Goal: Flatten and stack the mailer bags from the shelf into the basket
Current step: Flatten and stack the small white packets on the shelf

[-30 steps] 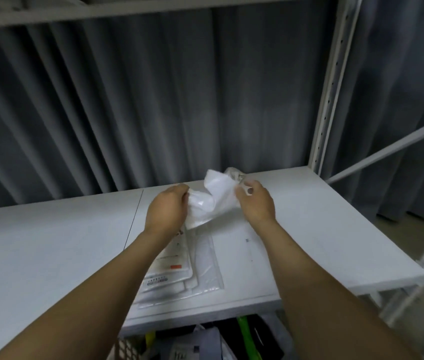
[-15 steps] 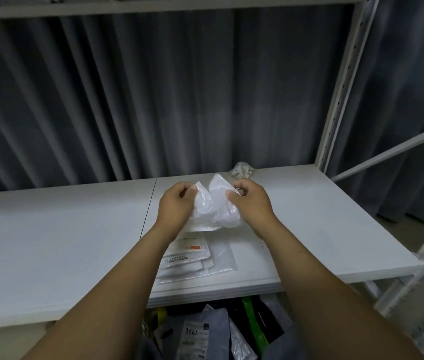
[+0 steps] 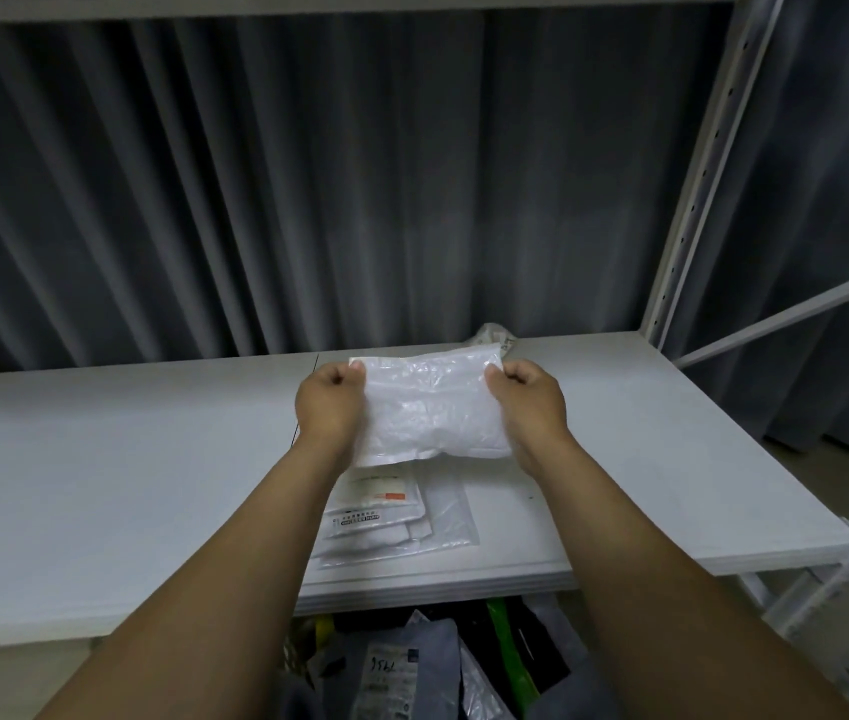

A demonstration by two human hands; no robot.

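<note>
A white mailer bag (image 3: 430,407) is stretched out flat in the air above the white shelf (image 3: 115,459). My left hand (image 3: 328,402) pinches its upper left corner and my right hand (image 3: 528,400) pinches its upper right corner. Under the bag, several flattened mailer bags (image 3: 391,517) lie stacked on the shelf, the top one with a printed label. A crumpled bag (image 3: 497,336) sits at the back of the shelf, partly hidden behind the held bag.
Below the shelf's front edge lie dark, grey and green bags (image 3: 427,662); whether they sit in a basket I cannot tell. A white upright post (image 3: 697,174) and a diagonal brace (image 3: 796,314) stand at the right. A grey curtain hangs behind.
The bag was crumpled between my hands; my hands have moved apart and pulled it out flat. The view has shifted so the shelf sits more to the right.
</note>
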